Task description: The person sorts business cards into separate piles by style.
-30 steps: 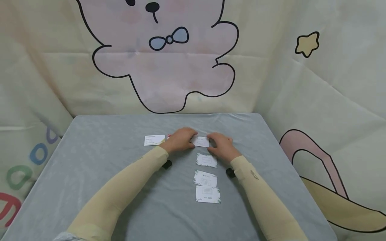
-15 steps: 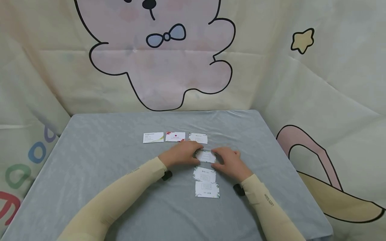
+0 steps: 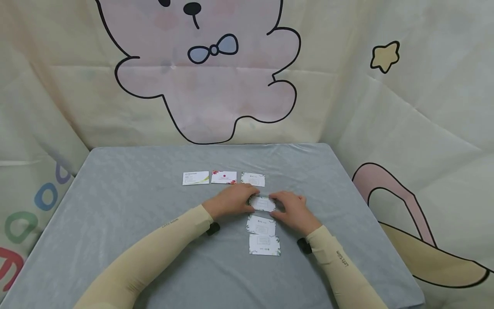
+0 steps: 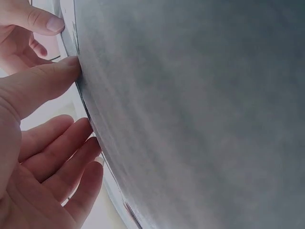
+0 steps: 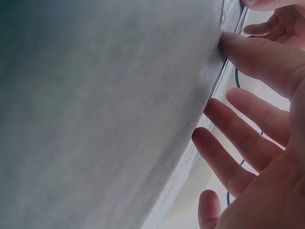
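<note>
Both hands pinch a card mid-table

Nearest lie two cards (image 3: pixel 264 235). Beyond them the left hand (image 3: pixel 230 200) and right hand (image 3: pixel 294 207) pinch the card (image 3: pixel 262 203) at its ends, drawn back a moment ago from the far row (image 3: pixel 224 177), where a third card now lies: another is being taken up.

White card (image 3: pixel 262 203) flat on table, fingers pinching ends.

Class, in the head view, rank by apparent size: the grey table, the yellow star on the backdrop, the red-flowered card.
1. Grey table, by far the largest.
2. Yellow star.
3. Red-flowered card, close to the star; it lies nearer the camera, so this order is unsure.
</note>
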The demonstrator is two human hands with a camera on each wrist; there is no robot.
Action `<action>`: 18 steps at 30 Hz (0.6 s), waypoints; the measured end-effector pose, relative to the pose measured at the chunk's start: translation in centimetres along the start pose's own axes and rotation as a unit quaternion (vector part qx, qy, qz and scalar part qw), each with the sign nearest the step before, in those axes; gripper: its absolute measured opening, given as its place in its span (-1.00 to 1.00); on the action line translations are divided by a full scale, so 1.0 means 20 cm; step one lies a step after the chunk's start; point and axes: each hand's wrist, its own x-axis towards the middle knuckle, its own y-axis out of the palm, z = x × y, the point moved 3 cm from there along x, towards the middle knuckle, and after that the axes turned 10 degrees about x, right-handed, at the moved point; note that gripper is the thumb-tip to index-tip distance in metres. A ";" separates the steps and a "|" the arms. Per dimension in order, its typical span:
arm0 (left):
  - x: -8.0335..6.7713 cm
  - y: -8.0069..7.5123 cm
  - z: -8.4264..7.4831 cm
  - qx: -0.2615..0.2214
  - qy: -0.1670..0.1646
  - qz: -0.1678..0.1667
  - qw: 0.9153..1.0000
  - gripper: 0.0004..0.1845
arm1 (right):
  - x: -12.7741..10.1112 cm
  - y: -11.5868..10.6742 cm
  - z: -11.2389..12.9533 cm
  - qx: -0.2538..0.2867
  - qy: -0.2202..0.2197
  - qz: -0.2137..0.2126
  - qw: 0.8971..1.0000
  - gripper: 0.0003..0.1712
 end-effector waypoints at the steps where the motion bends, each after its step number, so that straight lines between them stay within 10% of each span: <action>1: 0.00 0.00 0.00 -0.002 0.000 -0.001 1.000 -0.35 | 0.00 0.00 0.00 0.002 0.000 0.000 1.000 -0.37; 18: 0.01 -0.01 0.02 -0.013 -0.012 -0.002 1.000 -0.35 | 0.03 0.00 0.02 0.002 -0.014 -0.007 1.000 -0.37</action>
